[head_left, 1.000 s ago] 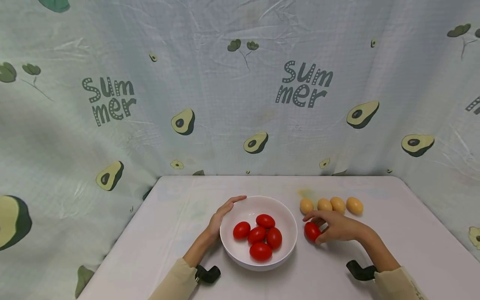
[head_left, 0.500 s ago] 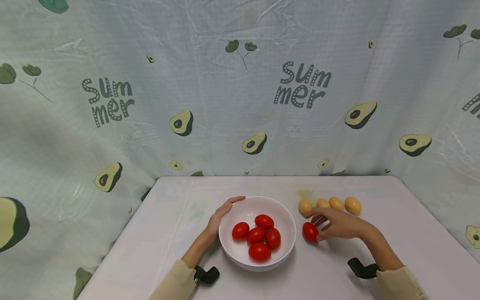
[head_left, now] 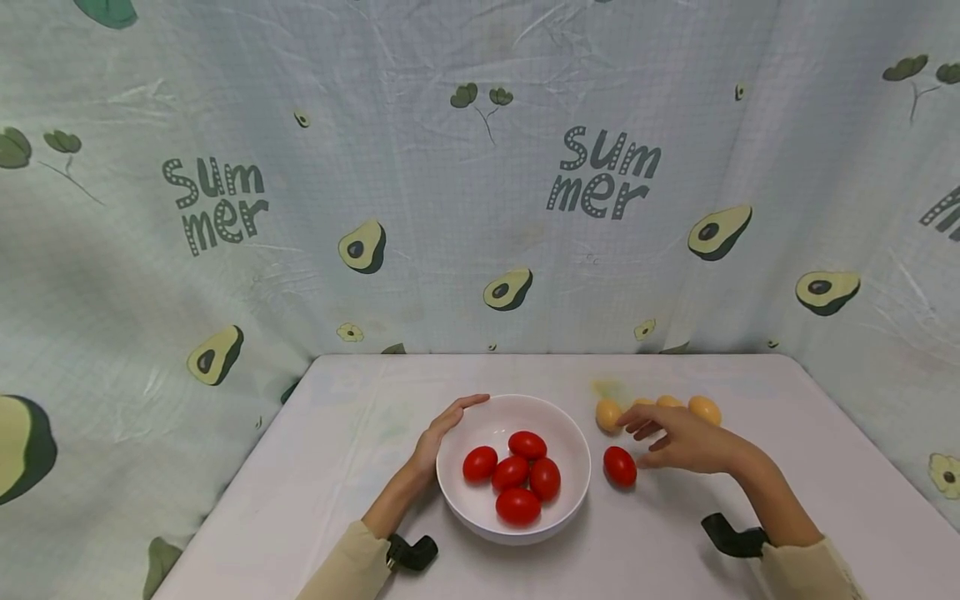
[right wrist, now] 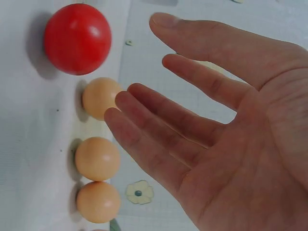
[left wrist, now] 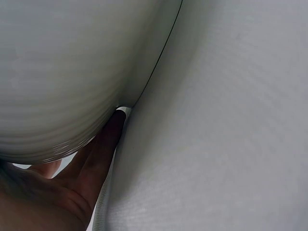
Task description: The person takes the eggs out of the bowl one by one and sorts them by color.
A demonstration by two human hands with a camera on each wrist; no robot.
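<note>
A white bowl (head_left: 570,450) on the table holds several red eggs (head_left: 517,475). My left hand (head_left: 438,429) rests against the bowl's left rim with fingers straight; the left wrist view shows a finger (left wrist: 103,149) against the bowl wall (left wrist: 62,72). One red egg (head_left: 619,466) (right wrist: 77,38) lies on the table right of the bowl. My right hand (head_left: 671,437) (right wrist: 202,120) hovers open just right of it, holding nothing. Behind the hand is a row of tan eggs (head_left: 607,414) (right wrist: 98,159), partly hidden by my fingers in the head view.
The table (head_left: 375,417) is covered in a pale cloth and ringed by a curtain printed with avocados (head_left: 363,246). Black wrist mounts (head_left: 731,537) sit near both sleeves. Bare cloth lies at the front right and far left.
My right hand has let go of the red egg beside the bowl and lifted away toward the tan eggs, fingers spreading. The left hand and bowl stay put.
</note>
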